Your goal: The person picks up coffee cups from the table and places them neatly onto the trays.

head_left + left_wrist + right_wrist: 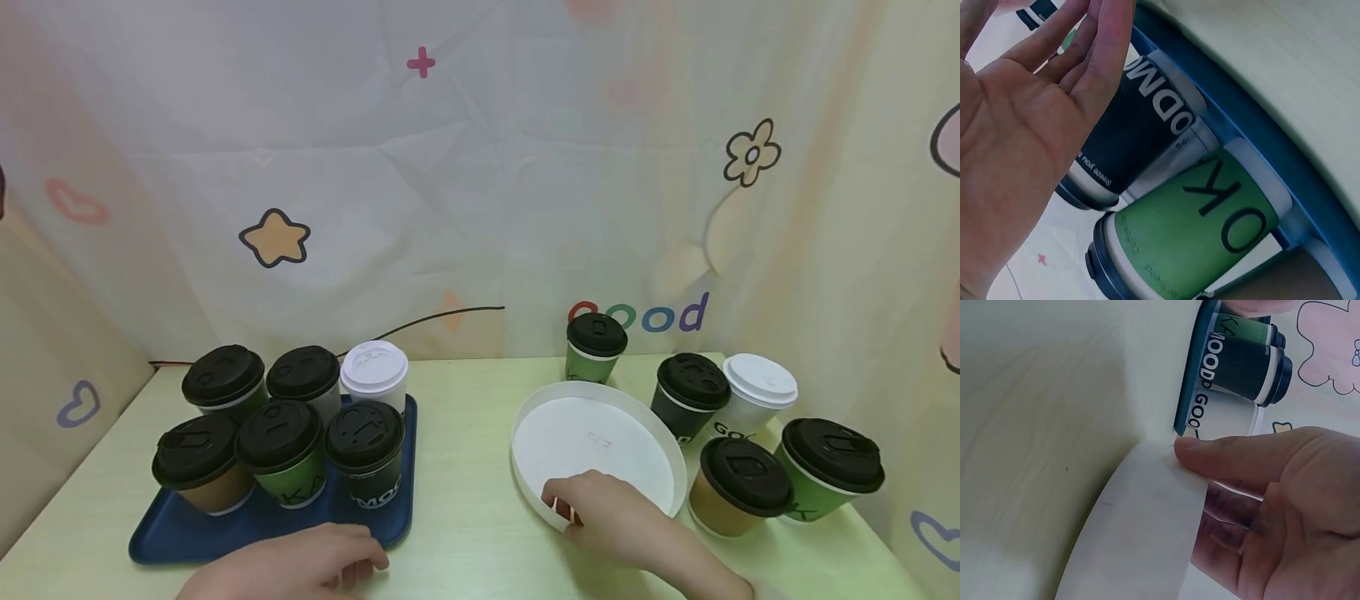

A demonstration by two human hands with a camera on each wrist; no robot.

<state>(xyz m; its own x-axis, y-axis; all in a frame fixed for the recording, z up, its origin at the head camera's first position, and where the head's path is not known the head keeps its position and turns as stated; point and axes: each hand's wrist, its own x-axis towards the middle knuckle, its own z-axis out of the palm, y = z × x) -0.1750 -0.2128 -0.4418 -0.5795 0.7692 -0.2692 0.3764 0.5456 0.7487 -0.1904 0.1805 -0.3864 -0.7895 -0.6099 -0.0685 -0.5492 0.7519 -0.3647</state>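
A round white tray (600, 433) with a low rim lies on the table's right half. My right hand (611, 517) grips its near rim, thumb (1204, 453) on the outer side and fingers curled over the inner side. On the left, a blue rectangular tray (165, 533) carries several lidded paper cups in two rows. My left hand (292, 562) hovers at that tray's near edge, fingers loosely bent and holding nothing. Closest to it are a green cup (1200, 225) and a dark cup with white lettering (1141, 125), both black-lidded.
Beyond the white tray stands a green cup (592, 350). Along its right side are a dark cup (686, 400), a white-lidded cup (757, 387), a brown cup (731, 492) and another green cup (821, 467). A patterned curtain (487, 208) hangs behind the table.
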